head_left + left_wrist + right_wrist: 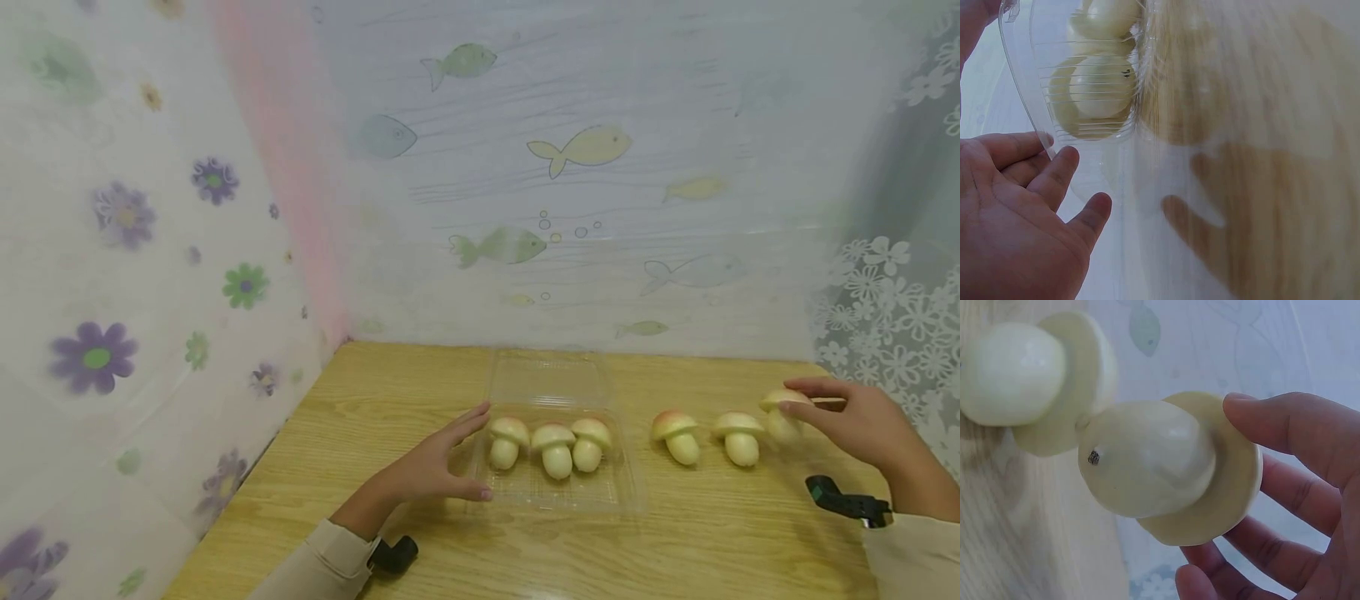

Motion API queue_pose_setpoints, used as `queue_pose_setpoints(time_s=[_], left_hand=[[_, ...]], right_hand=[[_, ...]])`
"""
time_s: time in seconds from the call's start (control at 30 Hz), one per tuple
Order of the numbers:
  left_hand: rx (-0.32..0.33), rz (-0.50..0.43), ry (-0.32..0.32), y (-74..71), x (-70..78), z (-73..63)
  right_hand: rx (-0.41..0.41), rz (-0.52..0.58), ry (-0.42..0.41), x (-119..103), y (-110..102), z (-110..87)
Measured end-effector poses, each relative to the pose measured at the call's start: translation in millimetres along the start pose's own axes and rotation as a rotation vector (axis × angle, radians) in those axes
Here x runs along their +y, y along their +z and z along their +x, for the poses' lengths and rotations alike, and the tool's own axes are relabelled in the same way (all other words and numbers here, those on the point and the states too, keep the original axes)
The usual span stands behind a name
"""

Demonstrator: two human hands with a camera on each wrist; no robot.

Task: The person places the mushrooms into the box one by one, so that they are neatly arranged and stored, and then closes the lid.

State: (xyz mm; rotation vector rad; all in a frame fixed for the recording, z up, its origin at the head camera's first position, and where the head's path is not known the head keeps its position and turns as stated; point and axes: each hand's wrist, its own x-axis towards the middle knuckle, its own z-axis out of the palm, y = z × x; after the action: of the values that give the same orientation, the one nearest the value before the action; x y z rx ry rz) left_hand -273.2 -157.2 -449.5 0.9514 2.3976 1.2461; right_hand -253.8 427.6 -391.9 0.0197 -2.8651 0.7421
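Note:
My right hand (pixel 862 425) grips a pale yellow mushroom (pixel 1147 456) by its cap, thumb on one side and fingers on the other. In the right wrist view its rounded stem, with a small dark mark at the end, points away from the palm. My left hand (pixel 416 467) is spread at the left side of a clear plastic box (pixel 555 504), fingertips right at the rim. Inside the box sit three similar mushrooms, left (pixel 508 443), middle (pixel 555 454) and right (pixel 591 446), caps toward the back.
Two more mushrooms, one with a reddish cap (pixel 677 437) and one paler (pixel 739 439), lie on the wooden table (pixel 420 383) between box and right hand. The box's transparent lid (pixel 551 379) lies folded back toward the fish-patterned wall sheet (pixel 600 275). A flowered sheet (pixel 172 400) borders the left.

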Motion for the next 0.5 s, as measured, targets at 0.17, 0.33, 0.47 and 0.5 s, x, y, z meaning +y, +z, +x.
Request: queue_pose_setpoints(time_s=[0.17, 0.33, 0.47, 0.5], left_hand=[[-0.004, -0.011, -0.003, -0.1, 1.0, -0.8], [-0.005, -0.014, -0.008, -0.5, 2.5, -1.6], [-0.006, -0.013, -0.005, -0.6, 3.1, -1.6], [-0.007, -0.013, -0.004, -0.6, 3.2, -1.6]], right_hand=[[0.02, -0.007, -0.013, -11.8, -2.1, -0.7], [0.011, -0.007, -0.01, -24.4, -3.1, -0.6], [0.019, 0.007, -0.036, -34.8, -1.2, -1.0], [0.02, 0.01, -0.042, -37.3, -0.9, -1.0]])
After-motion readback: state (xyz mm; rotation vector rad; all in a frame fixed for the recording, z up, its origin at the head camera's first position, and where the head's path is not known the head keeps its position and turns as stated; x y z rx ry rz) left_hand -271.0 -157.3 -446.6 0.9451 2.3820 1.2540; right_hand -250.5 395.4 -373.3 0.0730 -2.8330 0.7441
